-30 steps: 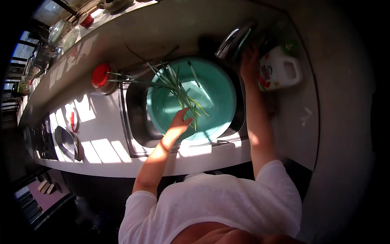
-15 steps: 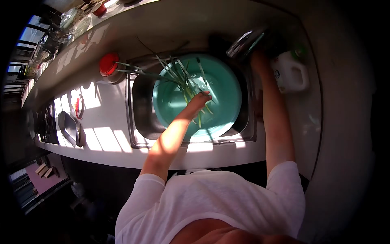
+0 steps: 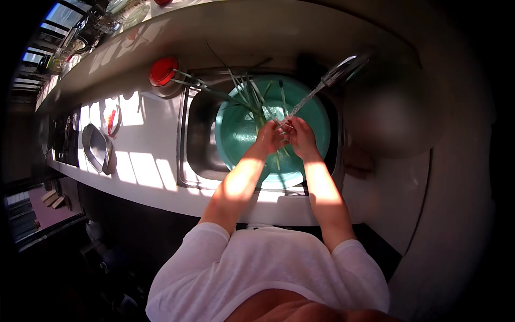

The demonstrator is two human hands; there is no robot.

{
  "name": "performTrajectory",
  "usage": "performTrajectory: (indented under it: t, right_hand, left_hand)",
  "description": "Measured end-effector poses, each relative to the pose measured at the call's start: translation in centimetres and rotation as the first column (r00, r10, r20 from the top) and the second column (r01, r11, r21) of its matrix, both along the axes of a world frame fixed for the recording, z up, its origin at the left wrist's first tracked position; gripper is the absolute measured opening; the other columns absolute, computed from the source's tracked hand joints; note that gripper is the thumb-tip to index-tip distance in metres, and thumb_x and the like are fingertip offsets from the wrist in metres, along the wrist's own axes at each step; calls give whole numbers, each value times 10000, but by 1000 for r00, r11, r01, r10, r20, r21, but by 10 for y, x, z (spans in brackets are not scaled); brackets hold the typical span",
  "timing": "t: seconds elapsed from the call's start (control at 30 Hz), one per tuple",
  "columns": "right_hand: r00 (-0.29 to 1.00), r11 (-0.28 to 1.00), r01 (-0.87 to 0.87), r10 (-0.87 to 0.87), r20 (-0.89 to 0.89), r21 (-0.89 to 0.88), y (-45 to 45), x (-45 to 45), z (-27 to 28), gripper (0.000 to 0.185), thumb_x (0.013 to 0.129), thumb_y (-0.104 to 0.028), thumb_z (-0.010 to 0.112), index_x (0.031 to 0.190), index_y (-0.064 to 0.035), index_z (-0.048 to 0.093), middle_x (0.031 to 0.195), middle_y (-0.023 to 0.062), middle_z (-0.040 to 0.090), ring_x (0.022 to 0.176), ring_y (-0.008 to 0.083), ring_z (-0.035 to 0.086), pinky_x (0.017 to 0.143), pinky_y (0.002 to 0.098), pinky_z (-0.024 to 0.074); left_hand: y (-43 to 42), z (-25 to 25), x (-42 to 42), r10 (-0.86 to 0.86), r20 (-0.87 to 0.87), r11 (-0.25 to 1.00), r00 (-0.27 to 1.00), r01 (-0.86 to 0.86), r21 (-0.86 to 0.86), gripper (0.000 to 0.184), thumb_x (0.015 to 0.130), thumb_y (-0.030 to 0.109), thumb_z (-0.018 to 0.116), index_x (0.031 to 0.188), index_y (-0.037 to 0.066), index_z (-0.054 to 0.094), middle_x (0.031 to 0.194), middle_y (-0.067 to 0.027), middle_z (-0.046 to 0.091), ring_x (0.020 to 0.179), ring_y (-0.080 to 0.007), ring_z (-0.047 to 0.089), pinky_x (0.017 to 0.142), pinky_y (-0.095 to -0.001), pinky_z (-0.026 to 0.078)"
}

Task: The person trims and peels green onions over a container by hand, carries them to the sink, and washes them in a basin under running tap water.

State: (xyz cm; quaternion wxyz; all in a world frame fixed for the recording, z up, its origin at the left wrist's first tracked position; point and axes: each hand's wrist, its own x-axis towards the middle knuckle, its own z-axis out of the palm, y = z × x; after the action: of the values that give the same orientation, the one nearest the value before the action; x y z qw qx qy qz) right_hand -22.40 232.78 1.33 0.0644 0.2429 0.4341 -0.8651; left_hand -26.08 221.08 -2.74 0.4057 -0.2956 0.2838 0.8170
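Water runs from the chrome faucet (image 3: 345, 70) onto my two hands, which meet over the green basin (image 3: 232, 150) in the sink. My left hand (image 3: 272, 136) has its fingers curled near the green onions (image 3: 256, 110); what it holds is too small to make out. My right hand (image 3: 300, 137) is beside it under the stream, its fingers bent toward the left one, and its grip is unclear. The onions lie in the basin with their long leaves over its upper left rim.
A red-lidded jar (image 3: 163, 72) stands left of the sink (image 3: 185, 161). Farther left on the counter are red peppers (image 3: 111, 122) and a grey metal dish (image 3: 97, 149). Glassware (image 3: 126, 13) is at the upper left. A blurred round patch covers the right side.
My right hand has come from beside the faucet to my left hand over the basin. Water now flows from the faucet. The view has shifted, so the counter things appear farther right.
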Motion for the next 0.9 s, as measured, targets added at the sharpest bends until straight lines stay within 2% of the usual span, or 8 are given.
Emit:
performTrajectory:
  t: [0.17,0.27,0.5,0.57,0.63,0.7,0.83,0.9]
  right_hand:
    - [987,902,55,17,162,-428,-48,-3,-7,309,864,-359,501,870,-55,553,734,34,568,643,100,521,497,234,395]
    - [971,805,-232,227,79,546,-47,-21,-12,336,864,-360,482,798,-39,554,706,59,565,645,168,529,596,287,432]
    - [953,839,-61,211,-219,540,-61,16,-46,400,874,-283,479,1165,-8,453,1153,156,490,1069,268,471,906,337,370]
    - [934,754,-156,323,-153,638,-45,28,-59,520,832,-295,549,1232,1,401,1235,188,426,1183,295,388,977,344,311]
    - [983,354,-143,162,90,924,-18,12,-93,600,773,-334,614,1233,-11,405,1258,193,409,1179,320,384,989,361,297]
    - [979,436,-200,120,164,877,-5,1,-105,698,726,-377,646,1242,10,380,1253,220,400,1177,348,371,984,369,297]
    - [874,101,-485,79,479,869,-68,-7,-107,949,648,-520,642,1339,-28,215,1373,184,236,1281,342,209,995,487,227]
    - [796,-462,-413,236,558,785,-100,6,-149,850,702,-495,585,1349,-79,223,1416,136,152,1302,346,143,993,541,176]
  left_hand:
    - [-10,6,6,123,68,988,990,-128,83,301,877,340,432,755,98,562,529,38,462,476,-96,444,447,-227,356]
    - [7,32,14,318,14,946,948,-316,-65,294,880,346,437,838,89,573,708,-3,525,659,-125,498,592,-261,412]
    - [-11,-15,12,336,-230,940,913,-313,133,284,886,371,443,988,120,528,945,-21,554,884,-158,510,796,-298,400]
    - [-27,-8,12,9,-461,879,887,-227,-419,289,876,342,451,1003,88,506,976,-30,535,959,-153,471,840,-318,364]
    - [-40,4,11,14,-477,825,879,-279,-491,278,874,313,439,968,57,492,915,-47,518,884,-162,471,781,-316,377]
    - [-45,0,22,13,-474,760,880,-317,-567,270,872,284,426,933,26,479,855,-65,501,808,-172,471,723,-315,389]
    - [-60,-65,28,145,-312,759,939,-308,-573,175,835,192,456,922,41,464,839,-72,485,824,-185,464,734,-362,388]
    - [-61,-46,27,61,-222,774,973,-187,-605,210,850,184,434,992,39,492,902,-61,520,798,-191,513,684,-322,437]
